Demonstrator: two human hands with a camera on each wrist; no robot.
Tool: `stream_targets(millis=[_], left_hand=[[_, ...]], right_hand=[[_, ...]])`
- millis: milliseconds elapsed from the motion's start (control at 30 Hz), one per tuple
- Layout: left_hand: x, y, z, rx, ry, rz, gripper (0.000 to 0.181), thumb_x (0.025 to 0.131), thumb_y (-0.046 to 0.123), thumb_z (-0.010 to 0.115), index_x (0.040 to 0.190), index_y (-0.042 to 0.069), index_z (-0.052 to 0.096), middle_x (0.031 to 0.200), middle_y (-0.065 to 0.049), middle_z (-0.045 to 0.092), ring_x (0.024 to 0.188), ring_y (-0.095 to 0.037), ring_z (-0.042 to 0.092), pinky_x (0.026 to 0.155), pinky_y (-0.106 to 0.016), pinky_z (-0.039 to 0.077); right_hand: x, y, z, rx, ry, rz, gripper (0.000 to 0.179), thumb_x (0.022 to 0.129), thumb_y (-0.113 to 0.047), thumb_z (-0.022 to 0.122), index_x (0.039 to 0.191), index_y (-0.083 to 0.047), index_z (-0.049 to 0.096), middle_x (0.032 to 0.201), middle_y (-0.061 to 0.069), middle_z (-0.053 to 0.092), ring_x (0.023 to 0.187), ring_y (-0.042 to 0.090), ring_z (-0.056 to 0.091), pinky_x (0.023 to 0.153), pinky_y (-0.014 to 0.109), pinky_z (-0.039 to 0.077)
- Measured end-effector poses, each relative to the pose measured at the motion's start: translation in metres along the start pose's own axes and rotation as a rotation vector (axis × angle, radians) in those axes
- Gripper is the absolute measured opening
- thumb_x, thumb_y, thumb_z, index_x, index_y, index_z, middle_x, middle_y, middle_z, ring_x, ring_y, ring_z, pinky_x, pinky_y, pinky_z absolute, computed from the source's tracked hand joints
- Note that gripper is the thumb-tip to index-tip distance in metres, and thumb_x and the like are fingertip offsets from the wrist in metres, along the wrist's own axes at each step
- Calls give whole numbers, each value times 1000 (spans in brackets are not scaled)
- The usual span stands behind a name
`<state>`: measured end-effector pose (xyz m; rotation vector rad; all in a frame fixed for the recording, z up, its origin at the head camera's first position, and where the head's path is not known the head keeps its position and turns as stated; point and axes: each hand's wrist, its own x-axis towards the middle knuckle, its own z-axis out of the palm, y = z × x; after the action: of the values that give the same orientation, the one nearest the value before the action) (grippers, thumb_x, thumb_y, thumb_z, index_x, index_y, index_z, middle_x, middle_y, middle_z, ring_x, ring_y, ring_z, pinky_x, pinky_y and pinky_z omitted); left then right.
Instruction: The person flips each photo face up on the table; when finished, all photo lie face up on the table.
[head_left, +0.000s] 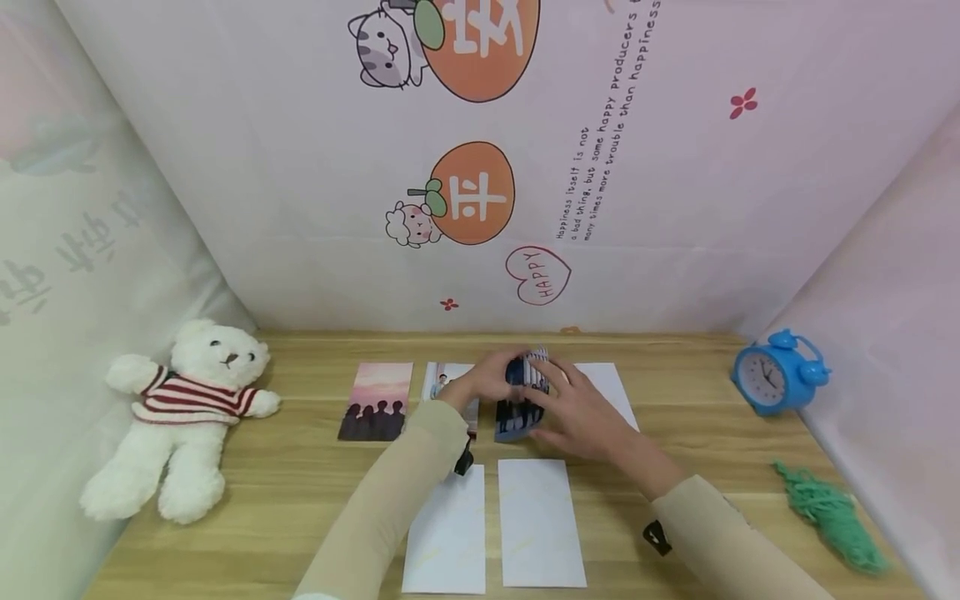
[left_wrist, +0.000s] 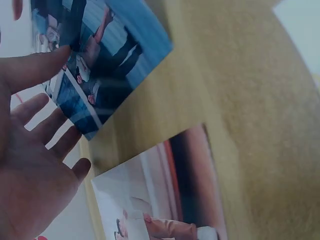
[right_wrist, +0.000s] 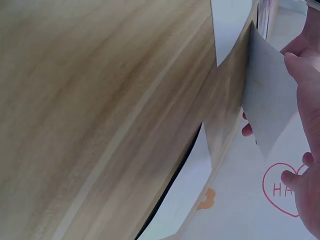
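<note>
A glossy dark-blue photo (head_left: 517, 412) with figures on it stands bent and tilted up between both hands, at the back middle of the table. My left hand (head_left: 491, 377) holds its left side; in the left wrist view the thumb (left_wrist: 47, 65) lies across the printed face. On the other side, my right hand (head_left: 581, 412) grips the right part with its fingers over the face. The photo's plain white back (right_wrist: 270, 90) shows in the right wrist view. Under my left forearm lies a second photo (left_wrist: 165, 195), partly covered in the head view.
A sunset photo (head_left: 378, 400) lies to the left. White cards lie face down: one (head_left: 611, 387) behind my right hand, two in front (head_left: 450, 533), (head_left: 540, 525). A teddy bear (head_left: 191, 408) lies at left; a blue alarm clock (head_left: 772, 375) and green cord (head_left: 832, 517) are at right.
</note>
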<state>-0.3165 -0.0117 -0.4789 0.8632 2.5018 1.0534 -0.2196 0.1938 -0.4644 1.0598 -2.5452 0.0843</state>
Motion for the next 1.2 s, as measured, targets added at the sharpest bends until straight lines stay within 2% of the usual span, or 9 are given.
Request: stream_targets(millis=[100,233,400,500,767,900,1200], left_hand=[[-2,1,2,32,-8,-33,82,87,16,78,160,14,40,155,-14,53,133,-33,57,114,-54,50],[-2,0,5,99,-14,-80,87,83,10,82,159,17,42,157,-10,52,136,-32,55,116,-54,48],[-2,-5,10,225,-15,-102,87,81,12,86,157,20,46,162,-5,49,146,-31,46,125,-57,35],[-2,-6,11,263,-14,-98,82,82,13,86,155,21,49,161,-4,50,148,-31,44,127,-58,30],[-4,-5,8,281,-25,-105,81,82,17,88,154,20,51,161,-3,50,150,-30,42,129,-56,27],[-3,-6,7,284,-33,-120,75,84,18,86,151,20,54,161,-2,50,150,-29,41,129,-53,28],[2,-4,4,333,-116,-136,66,89,19,81,150,21,57,169,2,38,160,-27,28,130,-49,31]], right_hand=[[-2,0,4,15,-29,-12,61,84,-50,83,135,-23,66,154,19,52,142,51,48,110,62,51],[-5,0,8,43,-115,-6,59,87,-47,81,137,-20,66,154,18,55,145,48,47,115,59,48],[-6,0,10,51,-216,0,55,93,-44,75,138,-15,66,153,18,56,144,43,51,117,56,46],[-4,1,11,64,-255,1,53,95,-45,72,138,-14,66,152,19,57,142,43,53,116,55,47],[-3,2,19,118,-330,10,48,97,-41,70,139,-17,67,153,18,57,142,44,53,115,57,47],[-1,2,23,159,-370,14,46,98,-36,68,140,-18,66,154,18,56,143,43,52,116,57,46],[5,3,21,286,-483,75,48,98,-28,65,144,-16,63,161,19,48,151,44,41,120,59,41]])
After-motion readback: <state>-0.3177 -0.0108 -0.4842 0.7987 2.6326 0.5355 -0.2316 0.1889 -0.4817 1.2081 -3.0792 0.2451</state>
